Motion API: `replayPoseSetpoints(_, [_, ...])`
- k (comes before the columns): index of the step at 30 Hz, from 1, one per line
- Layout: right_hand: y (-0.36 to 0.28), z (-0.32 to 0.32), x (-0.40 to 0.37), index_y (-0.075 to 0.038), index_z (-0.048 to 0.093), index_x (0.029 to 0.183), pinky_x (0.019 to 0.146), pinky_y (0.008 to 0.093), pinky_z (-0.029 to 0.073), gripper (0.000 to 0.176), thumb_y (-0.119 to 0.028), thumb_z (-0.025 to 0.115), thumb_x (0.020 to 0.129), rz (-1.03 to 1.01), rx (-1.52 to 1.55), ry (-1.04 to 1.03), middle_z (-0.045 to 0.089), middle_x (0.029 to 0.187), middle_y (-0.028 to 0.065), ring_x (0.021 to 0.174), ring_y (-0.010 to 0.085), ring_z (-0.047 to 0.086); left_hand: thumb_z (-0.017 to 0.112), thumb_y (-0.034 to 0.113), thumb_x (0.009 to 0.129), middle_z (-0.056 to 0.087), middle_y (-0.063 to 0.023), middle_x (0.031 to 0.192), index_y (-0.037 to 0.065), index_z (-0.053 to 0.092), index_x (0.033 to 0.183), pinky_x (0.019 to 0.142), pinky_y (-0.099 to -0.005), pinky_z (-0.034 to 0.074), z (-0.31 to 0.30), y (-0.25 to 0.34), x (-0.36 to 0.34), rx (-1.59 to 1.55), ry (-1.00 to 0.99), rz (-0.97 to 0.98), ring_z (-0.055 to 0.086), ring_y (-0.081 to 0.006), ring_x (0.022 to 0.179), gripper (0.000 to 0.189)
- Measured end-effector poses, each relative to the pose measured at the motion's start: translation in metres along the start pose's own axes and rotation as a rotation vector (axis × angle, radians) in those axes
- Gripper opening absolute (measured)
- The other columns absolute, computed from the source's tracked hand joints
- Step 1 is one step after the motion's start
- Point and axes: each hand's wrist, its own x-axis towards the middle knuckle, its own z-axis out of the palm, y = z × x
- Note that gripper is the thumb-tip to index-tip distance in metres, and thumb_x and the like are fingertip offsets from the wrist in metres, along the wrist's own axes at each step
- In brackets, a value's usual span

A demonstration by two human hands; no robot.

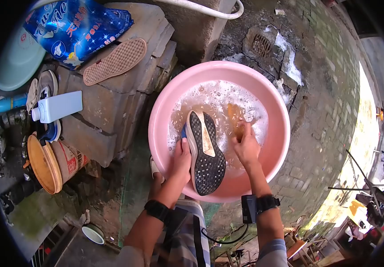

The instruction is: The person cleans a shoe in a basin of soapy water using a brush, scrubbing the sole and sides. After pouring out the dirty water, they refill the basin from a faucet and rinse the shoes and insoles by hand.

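In the head view, my left hand (182, 156) grips the side of a sneaker (208, 158), its black, studded sole turned up towards me. The sole has a pale middle strip, and a little blue upper shows beside my fingers. My right hand (247, 144) is closed on a yellow-brown brush (237, 130), partly under the cloudy water, its bristles hidden. Both hands are over a pink basin (277, 133) of foamy, brownish water. The sneaker is tilted above the water at the basin's near side, apart from the brush.
On stone slabs to the left are a blue detergent bag (78, 31), a brown insole (115, 61), a pale blue bottle (60, 107) and another shoe (47, 84). A lidded bucket (45, 164) is below them. A drain (261, 45) lies beyond the basin.
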Motion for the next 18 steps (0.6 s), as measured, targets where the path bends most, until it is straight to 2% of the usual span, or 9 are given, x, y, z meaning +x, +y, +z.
replayPoseSetpoints(1, [-0.003, -0.008, -0.008, -0.022, 0.041, 0.112, 0.071, 0.0415, 0.046, 0.041, -0.023, 0.055, 0.074, 0.001, 0.000, -0.003, 0.055, 0.100, 0.0126, 0.081, 0.0293, 0.059, 0.032, 0.038, 0.093, 0.046, -0.0132, 0.118, 0.002, 0.036, 0.123, 0.090, -0.0338, 0.037, -0.001, -0.006, 0.006, 0.000, 0.002, -0.002, 0.045, -0.0232, 0.108, 0.047])
replayPoseSetpoints(3, [-0.010, -0.030, -0.029, -0.019, 0.047, 0.108, 0.065, 0.0377, 0.047, 0.037, -0.021, 0.058, 0.072, 0.117, 0.180, -0.068, 0.059, 0.085, 0.0097, 0.068, 0.0251, 0.059, 0.034, 0.037, 0.092, 0.044, -0.0149, 0.121, 0.001, 0.036, 0.123, 0.091, -0.0338, 0.037, -0.001, -0.018, 0.020, 0.119, 0.068, 0.092, 0.044, -0.0240, 0.109, 0.047])
replayPoseSetpoints(4, [-0.004, -0.035, -0.046, -0.020, 0.049, 0.107, 0.061, 0.0353, 0.047, 0.035, -0.021, 0.059, 0.073, 0.069, 0.272, -0.052, 0.059, 0.078, 0.0086, 0.062, 0.0233, 0.058, 0.034, 0.038, 0.092, 0.051, -0.0094, 0.110, 0.008, 0.038, 0.120, 0.083, -0.0318, 0.044, -0.004, -0.022, 0.025, 0.014, -0.025, 0.096, 0.050, -0.0185, 0.099, 0.041])
replayPoseSetpoints(5, [0.002, -0.040, -0.066, -0.020, 0.052, 0.106, 0.056, 0.0329, 0.047, 0.032, -0.022, 0.059, 0.074, 0.021, 0.361, -0.034, 0.058, 0.071, 0.0075, 0.056, 0.0216, 0.057, 0.034, 0.038, 0.092, 0.051, -0.0094, 0.110, 0.008, 0.038, 0.120, 0.083, -0.0318, 0.044, -0.003, -0.025, 0.027, 0.010, -0.027, 0.092, 0.050, -0.0185, 0.099, 0.041])
replayPoseSetpoints(8, [-0.007, -0.056, -0.117, -0.025, 0.053, 0.113, 0.050, 0.0310, 0.046, 0.035, -0.024, 0.058, 0.079, -0.049, 0.336, -0.110, 0.055, 0.067, 0.0086, 0.050, 0.0211, 0.054, 0.030, 0.042, 0.091, 0.043, -0.0224, 0.124, 0.001, 0.032, 0.128, 0.093, -0.0366, 0.033, 0.001, -0.028, 0.026, 0.115, 0.027, 0.081, 0.042, -0.0331, 0.114, 0.055])
replayPoseSetpoints(10, [-0.014, -0.052, -0.133, -0.026, 0.052, 0.118, 0.049, 0.0329, 0.046, 0.035, -0.029, 0.053, 0.083, -0.146, 0.098, -0.145, 0.052, 0.063, 0.0099, 0.050, 0.0220, 0.054, 0.029, 0.043, 0.091, 0.042, -0.0233, 0.124, 0.001, 0.032, 0.128, 0.093, -0.0366, 0.033, 0.000, -0.030, 0.027, 0.226, 0.067, 0.086, 0.042, -0.0336, 0.115, 0.056])
replayPoseSetpoints(13, [-0.045, -0.031, -0.096, -0.022, 0.051, 0.120, 0.058, 0.0331, 0.046, 0.036, -0.028, 0.053, 0.084, -0.048, 0.022, -0.168, 0.052, 0.064, 0.0136, 0.057, 0.0244, 0.055, 0.026, 0.045, 0.091, 0.043, -0.0254, 0.122, 0.000, 0.033, 0.127, 0.094, -0.0362, 0.033, -0.002, -0.040, 0.029, 0.391, 0.110, 0.098, 0.042, -0.0349, 0.114, 0.058])
replayPoseSetpoints(15, [-0.061, -0.010, -0.051, -0.024, 0.051, 0.120, 0.057, 0.0360, 0.046, 0.035, -0.030, 0.050, 0.085, -0.158, -0.091, -0.056, 0.053, 0.065, 0.0143, 0.056, 0.0282, 0.056, 0.025, 0.045, 0.091, 0.045, -0.0254, 0.120, 0.001, 0.033, 0.127, 0.093, -0.0366, 0.033, 0.004, -0.047, 0.032, 0.274, 0.127, 0.184, 0.044, -0.0355, 0.112, 0.058])
replayPoseSetpoints(18, [-0.069, 0.002, -0.018, -0.027, 0.050, 0.120, 0.056, 0.0360, 0.046, 0.035, -0.030, 0.050, 0.085, -0.241, -0.121, 0.005, 0.054, 0.066, 0.0147, 0.058, 0.0287, 0.057, 0.025, 0.044, 0.091, 0.045, -0.0249, 0.120, -0.001, 0.031, 0.128, 0.094, -0.0365, 0.033, 0.009, -0.031, 0.020, 0.307, 0.121, 0.156, 0.043, -0.0354, 0.113, 0.058])
